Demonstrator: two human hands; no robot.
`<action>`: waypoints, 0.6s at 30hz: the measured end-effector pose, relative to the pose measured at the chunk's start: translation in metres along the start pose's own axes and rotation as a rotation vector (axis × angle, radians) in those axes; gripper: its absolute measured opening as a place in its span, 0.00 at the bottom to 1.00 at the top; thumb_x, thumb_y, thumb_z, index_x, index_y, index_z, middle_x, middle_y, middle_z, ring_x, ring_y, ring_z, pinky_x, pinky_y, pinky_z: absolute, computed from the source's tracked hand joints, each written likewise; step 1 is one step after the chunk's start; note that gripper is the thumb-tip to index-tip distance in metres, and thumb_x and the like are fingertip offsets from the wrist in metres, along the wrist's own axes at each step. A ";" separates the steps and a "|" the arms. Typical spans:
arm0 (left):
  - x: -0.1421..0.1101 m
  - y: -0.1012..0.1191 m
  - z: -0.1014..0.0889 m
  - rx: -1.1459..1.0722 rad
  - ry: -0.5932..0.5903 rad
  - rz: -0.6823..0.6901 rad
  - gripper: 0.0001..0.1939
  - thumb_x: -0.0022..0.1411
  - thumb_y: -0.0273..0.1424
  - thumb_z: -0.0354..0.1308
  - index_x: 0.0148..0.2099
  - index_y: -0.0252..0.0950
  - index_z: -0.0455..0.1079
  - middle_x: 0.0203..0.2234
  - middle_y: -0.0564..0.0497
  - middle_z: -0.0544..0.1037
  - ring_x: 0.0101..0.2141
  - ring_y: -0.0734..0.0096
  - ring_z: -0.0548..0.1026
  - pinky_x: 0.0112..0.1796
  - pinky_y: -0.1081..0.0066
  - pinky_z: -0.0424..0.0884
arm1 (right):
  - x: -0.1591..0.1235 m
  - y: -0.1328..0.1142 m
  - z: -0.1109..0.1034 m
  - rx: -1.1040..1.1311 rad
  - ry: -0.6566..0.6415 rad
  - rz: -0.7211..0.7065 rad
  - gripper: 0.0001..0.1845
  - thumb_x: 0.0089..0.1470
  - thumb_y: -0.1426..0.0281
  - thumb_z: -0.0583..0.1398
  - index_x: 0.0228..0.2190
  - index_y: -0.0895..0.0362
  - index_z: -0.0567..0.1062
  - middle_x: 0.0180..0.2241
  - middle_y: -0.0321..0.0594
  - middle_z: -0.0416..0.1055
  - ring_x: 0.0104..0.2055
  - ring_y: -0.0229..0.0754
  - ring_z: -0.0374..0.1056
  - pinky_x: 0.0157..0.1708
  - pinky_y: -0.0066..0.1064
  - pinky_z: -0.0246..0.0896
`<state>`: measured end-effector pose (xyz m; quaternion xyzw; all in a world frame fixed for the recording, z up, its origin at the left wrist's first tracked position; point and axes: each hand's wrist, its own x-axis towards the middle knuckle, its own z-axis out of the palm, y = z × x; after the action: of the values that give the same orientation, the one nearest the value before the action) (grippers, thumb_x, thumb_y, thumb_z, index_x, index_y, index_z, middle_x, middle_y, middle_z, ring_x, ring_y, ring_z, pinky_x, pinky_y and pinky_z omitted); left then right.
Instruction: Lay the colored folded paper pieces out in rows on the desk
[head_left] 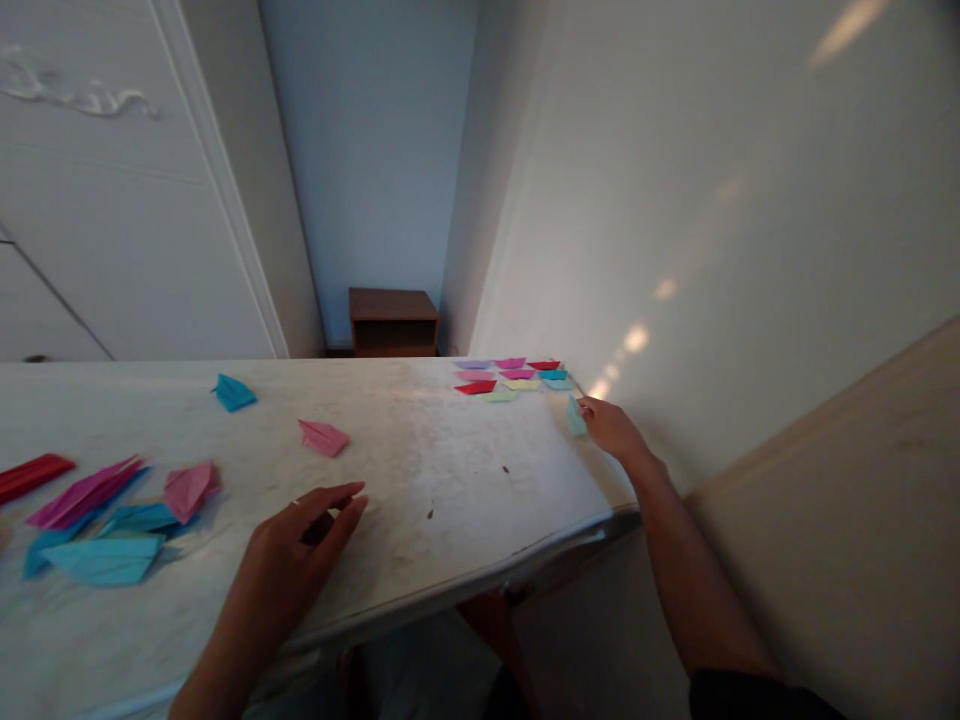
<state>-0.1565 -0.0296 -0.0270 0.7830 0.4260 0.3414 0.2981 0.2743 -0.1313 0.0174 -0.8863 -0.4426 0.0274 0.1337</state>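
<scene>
My right hand (613,427) reaches to the far right edge of the white table (450,470) and pinches a pale teal folded paper piece (575,416). Just beyond it lie several folded paper pieces in rows (517,377), red, pink, purple, yellow and teal. My left hand (304,545) rests flat on the table near the front edge, fingers stretched out and holding nothing. To its left lies a pile of blue and pink folded papers (112,520). A pink folded piece (324,437) and a blue one (234,392) lie further back.
A red paper (30,474) lies at the far left edge. A white wall (712,250) runs along the table's right side. A brown wooden cabinet (393,321) stands in the corridor beyond. A white panelled door (112,200) is at the back left.
</scene>
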 end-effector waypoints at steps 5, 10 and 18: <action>0.000 0.000 -0.002 0.012 0.011 -0.032 0.24 0.53 0.51 0.57 0.40 0.39 0.78 0.30 0.50 0.80 0.28 0.67 0.78 0.30 0.73 0.72 | 0.012 0.012 0.007 -0.089 -0.020 0.085 0.18 0.61 0.75 0.49 0.46 0.61 0.76 0.47 0.52 0.73 0.51 0.48 0.67 0.47 0.31 0.57; 0.001 -0.001 -0.001 0.000 0.035 -0.053 0.23 0.50 0.52 0.58 0.39 0.41 0.79 0.31 0.50 0.81 0.28 0.67 0.78 0.26 0.75 0.72 | 0.012 0.017 0.010 -0.131 0.021 0.144 0.19 0.63 0.72 0.49 0.48 0.61 0.75 0.48 0.54 0.72 0.50 0.50 0.68 0.44 0.32 0.59; 0.003 0.007 -0.003 0.000 0.052 -0.059 0.21 0.49 0.51 0.58 0.37 0.42 0.79 0.31 0.52 0.81 0.27 0.66 0.78 0.25 0.75 0.72 | -0.005 0.015 0.015 -0.101 0.107 0.074 0.20 0.65 0.69 0.50 0.55 0.57 0.71 0.55 0.48 0.67 0.55 0.44 0.65 0.52 0.30 0.56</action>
<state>-0.1546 -0.0297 -0.0190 0.7610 0.4566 0.3526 0.2968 0.2805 -0.1403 -0.0009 -0.9078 -0.4027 -0.0375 0.1111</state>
